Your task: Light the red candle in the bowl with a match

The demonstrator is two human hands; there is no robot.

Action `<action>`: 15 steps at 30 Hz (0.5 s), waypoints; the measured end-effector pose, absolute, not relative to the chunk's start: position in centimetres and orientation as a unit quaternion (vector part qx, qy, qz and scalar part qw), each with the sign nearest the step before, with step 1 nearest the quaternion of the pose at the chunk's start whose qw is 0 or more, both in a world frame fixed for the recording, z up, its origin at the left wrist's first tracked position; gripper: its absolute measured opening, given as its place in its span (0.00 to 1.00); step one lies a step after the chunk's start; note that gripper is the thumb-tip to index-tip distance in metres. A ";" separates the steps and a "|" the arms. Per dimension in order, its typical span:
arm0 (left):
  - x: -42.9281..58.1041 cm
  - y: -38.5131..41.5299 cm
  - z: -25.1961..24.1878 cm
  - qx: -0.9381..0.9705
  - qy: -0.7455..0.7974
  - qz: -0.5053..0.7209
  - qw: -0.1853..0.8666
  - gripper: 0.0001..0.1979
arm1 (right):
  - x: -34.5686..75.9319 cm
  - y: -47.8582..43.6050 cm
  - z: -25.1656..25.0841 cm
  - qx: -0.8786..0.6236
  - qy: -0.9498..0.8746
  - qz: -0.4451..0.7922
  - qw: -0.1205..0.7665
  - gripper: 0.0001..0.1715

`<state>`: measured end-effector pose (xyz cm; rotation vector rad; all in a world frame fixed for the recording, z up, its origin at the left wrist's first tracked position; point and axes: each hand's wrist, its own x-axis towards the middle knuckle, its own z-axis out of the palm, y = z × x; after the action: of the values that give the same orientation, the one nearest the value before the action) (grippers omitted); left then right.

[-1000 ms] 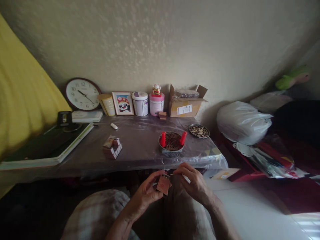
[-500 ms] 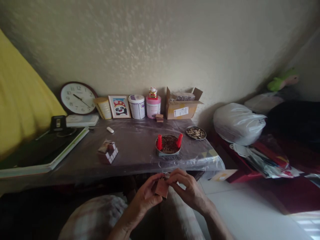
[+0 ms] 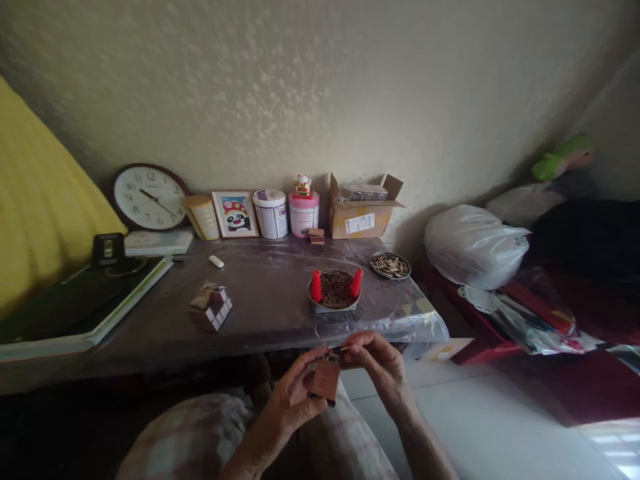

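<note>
Over my lap, my left hand [image 3: 295, 390] is closed around a brown matchbox [image 3: 326, 381], its far end partly slid open. Between the thumb and forefinger of my right hand [image 3: 376, 363] is a thin matchstick [image 3: 345, 348], just beside the box's open end. Beyond the hands, two red candles [image 3: 317, 285] stand in a round tin [image 3: 334, 309] filled with dark grainy material. To the tin's right, a shallow dish [image 3: 390, 265] holds many loose matchsticks. Several matchboxes are stacked in a block [image 3: 214, 308] on the left of the table.
The table [image 3: 270, 273] has a clear plastic cover. Along the wall stand a clock [image 3: 150, 198], a panda picture [image 3: 236, 215], two canisters [image 3: 271, 217] and an open cardboard box [image 3: 361, 217]. A dark board [image 3: 85, 297] lies left; a white plastic bag [image 3: 475, 243] sits right.
My right hand has drawn slightly back to the right from the matchbox, and a matchstick now shows in its fingers. The view has shifted slightly.
</note>
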<state>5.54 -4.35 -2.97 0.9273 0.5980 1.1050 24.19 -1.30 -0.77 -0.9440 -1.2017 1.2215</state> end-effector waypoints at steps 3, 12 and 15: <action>5.8 -4.4 -3.0 0.415 0.272 0.510 0.703 0.31 | 24.3 -1.2 -1.0 -0.412 -0.464 0.532 0.577 0.16; 6.1 -4.4 -2.0 0.421 0.290 0.539 0.670 0.27 | 23.4 -2.8 -0.8 -0.396 -0.727 0.287 0.483 0.20; 6.0 -4.3 -1.8 0.415 0.299 0.543 0.666 0.25 | 23.4 -3.0 -0.8 -0.387 -0.743 0.280 0.469 0.26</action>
<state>5.95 -4.28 -1.81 0.9362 0.6747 1.2264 23.37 -2.96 -0.79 -0.9482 -1.8224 0.6867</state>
